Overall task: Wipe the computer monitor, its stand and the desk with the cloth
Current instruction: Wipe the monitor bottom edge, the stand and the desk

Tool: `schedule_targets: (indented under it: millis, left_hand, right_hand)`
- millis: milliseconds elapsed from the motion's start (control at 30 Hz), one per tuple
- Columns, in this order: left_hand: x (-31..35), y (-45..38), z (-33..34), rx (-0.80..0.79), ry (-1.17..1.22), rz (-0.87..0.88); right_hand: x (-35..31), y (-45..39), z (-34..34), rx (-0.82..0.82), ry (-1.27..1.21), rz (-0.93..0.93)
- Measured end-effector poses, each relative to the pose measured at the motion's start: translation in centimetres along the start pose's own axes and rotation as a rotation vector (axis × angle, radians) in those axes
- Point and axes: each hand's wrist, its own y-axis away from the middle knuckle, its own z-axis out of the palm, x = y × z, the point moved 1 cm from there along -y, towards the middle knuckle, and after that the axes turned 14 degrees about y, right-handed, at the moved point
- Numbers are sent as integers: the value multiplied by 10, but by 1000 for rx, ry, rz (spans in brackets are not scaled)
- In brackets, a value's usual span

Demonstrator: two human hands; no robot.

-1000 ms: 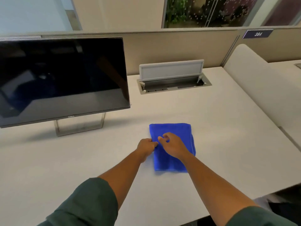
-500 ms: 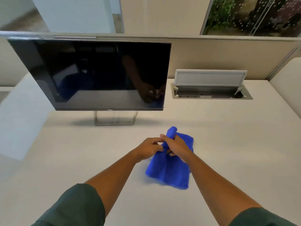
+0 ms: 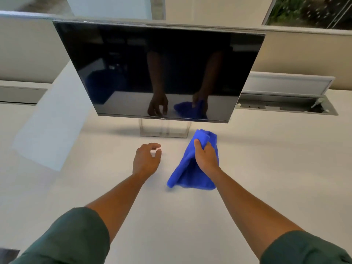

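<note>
A black monitor (image 3: 162, 71) with a dark screen stands straight ahead on a clear rectangular stand (image 3: 164, 129) on the pale desk (image 3: 266, 168). My right hand (image 3: 206, 156) grips the top of a blue cloth (image 3: 187, 174), lifted so that it hangs down with its lower edge on the desk, just right of the stand's base. My left hand (image 3: 146, 159) hovers over the desk to the left of the cloth, fingers curled and apart, holding nothing. The screen mirrors both hands and the cloth.
An open cable box (image 3: 285, 106) with a raised white lid is set into the desk behind the monitor on the right. A beige partition (image 3: 304, 58) runs along the back edge. A bright patch of light (image 3: 51, 126) lies on the desk at left.
My right hand has lifted the cloth and carried it forward toward the stand. My left hand has let go of it and moved left. The view has swung left, centring the monitor.
</note>
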Motion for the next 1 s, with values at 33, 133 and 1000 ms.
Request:
schedule_targets:
  millis: [33,133,1000]
  left_hand:
    - [-9,-4,-8,53,-59,21]
    - [-33,-17,-30,159,-173,73]
    - [-88,-46,-39,161,-381,214]
  right_hand:
    - [-3,-1,4,37,-8,-4]
    - [-11,-7,19,136,13,-9]
    - [-50,-19,154,309,666,-390]
